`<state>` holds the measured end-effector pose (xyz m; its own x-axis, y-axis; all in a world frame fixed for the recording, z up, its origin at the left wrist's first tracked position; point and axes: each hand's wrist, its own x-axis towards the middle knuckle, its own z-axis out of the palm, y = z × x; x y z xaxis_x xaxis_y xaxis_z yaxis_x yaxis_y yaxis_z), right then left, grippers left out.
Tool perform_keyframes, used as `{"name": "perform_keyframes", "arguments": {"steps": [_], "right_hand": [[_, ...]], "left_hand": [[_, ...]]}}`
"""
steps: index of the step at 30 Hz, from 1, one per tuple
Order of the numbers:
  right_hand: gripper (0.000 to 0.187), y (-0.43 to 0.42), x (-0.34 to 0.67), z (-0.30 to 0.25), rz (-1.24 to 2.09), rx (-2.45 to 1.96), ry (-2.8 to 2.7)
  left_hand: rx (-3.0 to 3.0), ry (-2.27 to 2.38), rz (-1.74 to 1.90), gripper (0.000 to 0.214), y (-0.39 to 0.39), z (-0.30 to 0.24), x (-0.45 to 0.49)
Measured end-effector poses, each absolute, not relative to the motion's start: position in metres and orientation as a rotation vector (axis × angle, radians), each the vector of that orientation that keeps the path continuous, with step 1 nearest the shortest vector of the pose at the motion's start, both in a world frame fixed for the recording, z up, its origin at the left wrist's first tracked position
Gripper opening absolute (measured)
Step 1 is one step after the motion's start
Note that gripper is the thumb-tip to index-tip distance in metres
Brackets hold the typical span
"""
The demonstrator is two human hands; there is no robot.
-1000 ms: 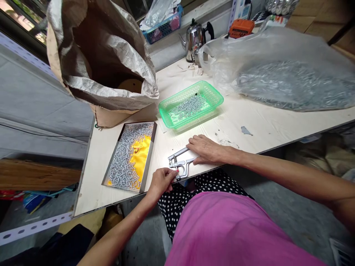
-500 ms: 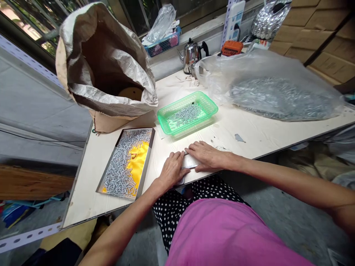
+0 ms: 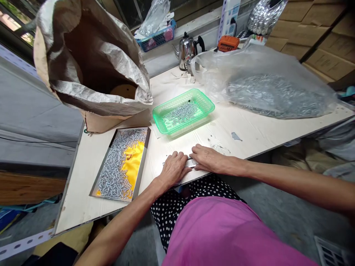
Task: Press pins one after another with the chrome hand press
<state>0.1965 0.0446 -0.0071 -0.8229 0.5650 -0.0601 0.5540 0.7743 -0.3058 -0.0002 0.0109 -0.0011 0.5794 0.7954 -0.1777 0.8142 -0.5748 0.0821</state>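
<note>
Both my hands lie palm down on a metal snap-press plier (image 3: 192, 163) at the table's near edge. My left hand (image 3: 173, 169) covers the tool's head with its fingers stretched flat. Over the handles rests my right hand (image 3: 208, 159), fingers also extended and touching the left hand's fingertips. Only a thin sliver of the tool shows between them. A steel tray (image 3: 142, 162) with a yellow bottom and several small silver parts lies to the left. Behind the hands stands a green plastic basket (image 3: 206, 102) with more silver parts.
A large open paper sack (image 3: 91, 62) stands at the back left. A clear plastic bag (image 3: 277, 85) full of silver parts fills the right side of the table. A steel kettle (image 3: 186, 50), an orange device (image 3: 227, 42) and a blue basket (image 3: 158, 37) sit at the back.
My left hand has gone from pinching at the tool's head by the table edge to lying flat over it. My right hand has stayed on the handles. The view has shifted slightly.
</note>
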Motion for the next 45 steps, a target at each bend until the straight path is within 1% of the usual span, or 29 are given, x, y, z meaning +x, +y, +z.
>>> {"name": "perform_keyframes", "arguments": {"steps": [3,8,12,14,15,16,18,19,20,21,25,28,31,35,38,39,41,43,45], "right_hand": [[0.010,0.035,0.200,-0.011,0.540,-0.905,-2.849],[0.020,0.023,0.200,-0.023,0.552,-0.822,-2.783],[0.022,0.023,0.199,-0.030,0.530,-0.828,-2.776],[0.016,0.026,0.200,-0.028,0.478,-0.883,-2.761],[0.011,0.028,0.201,-0.025,0.456,-0.913,-2.752],[0.013,0.031,0.202,-0.021,0.446,-0.938,-2.750],[0.040,0.037,0.205,-0.012,0.450,-0.964,-2.785],[0.050,0.040,0.207,-0.008,0.459,-0.966,-2.819],[0.054,0.044,0.208,-0.004,0.467,-0.966,-2.858],[0.052,0.048,0.207,-0.002,0.470,-0.969,-2.892],[0.024,0.062,0.198,-0.005,0.429,-1.009,-2.923],[0.014,0.079,0.188,-0.016,0.329,-1.002,-2.896],[0.011,0.095,0.179,-0.022,0.258,-1.005,-2.829],[0.011,0.094,0.164,-0.013,0.198,-1.026,-2.818],[0.012,0.073,0.138,-0.002,0.295,-0.736,-2.896],[0.012,0.065,0.128,0.000,0.333,-0.590,-2.940],[0.012,0.052,0.107,0.003,0.363,-0.339,-3.029],[0.015,0.043,0.090,0.003,0.340,-0.186,-3.084],[0.018,0.041,0.078,0.000,0.289,-0.134,-3.095]], "left_hand": [[2.667,1.329,-0.167,0.032,0.009,-0.006,-0.001],[2.669,1.305,-0.167,0.026,0.006,-0.010,0.002],[2.644,1.347,-0.163,0.024,0.006,-0.008,0.005],[2.627,1.415,-0.143,0.023,0.003,-0.009,0.006],[2.622,1.471,-0.111,0.027,-0.001,-0.011,0.007],[2.617,1.539,-0.055,0.033,-0.007,-0.013,0.008],[2.612,1.647,0.104,0.045,-0.022,-0.021,0.010],[2.611,1.669,0.193,0.046,-0.031,-0.025,0.011],[2.611,1.663,0.277,0.046,-0.040,-0.029,0.012],[2.607,1.640,0.349,0.045,-0.049,-0.033,0.014],[2.535,1.509,0.488,0.049,-0.072,-0.041,0.020],[2.481,1.447,0.504,0.052,-0.075,-0.043,0.021],[2.445,1.440,0.519,0.053,-0.072,-0.043,0.021],[2.429,1.430,0.579,0.061,-0.068,-0.041,0.022],[2.393,1.411,0.594,0.064,-0.069,-0.041,0.022],[2.365,1.418,0.581,0.061,-0.070,-0.043,0.022],[2.313,1.443,0.528,0.046,-0.071,-0.047,0.022],[2.288,1.457,0.459,0.032,-0.071,-0.054,0.022],[2.272,1.459,0.411,0.032,-0.069,-0.061,0.021]]}}
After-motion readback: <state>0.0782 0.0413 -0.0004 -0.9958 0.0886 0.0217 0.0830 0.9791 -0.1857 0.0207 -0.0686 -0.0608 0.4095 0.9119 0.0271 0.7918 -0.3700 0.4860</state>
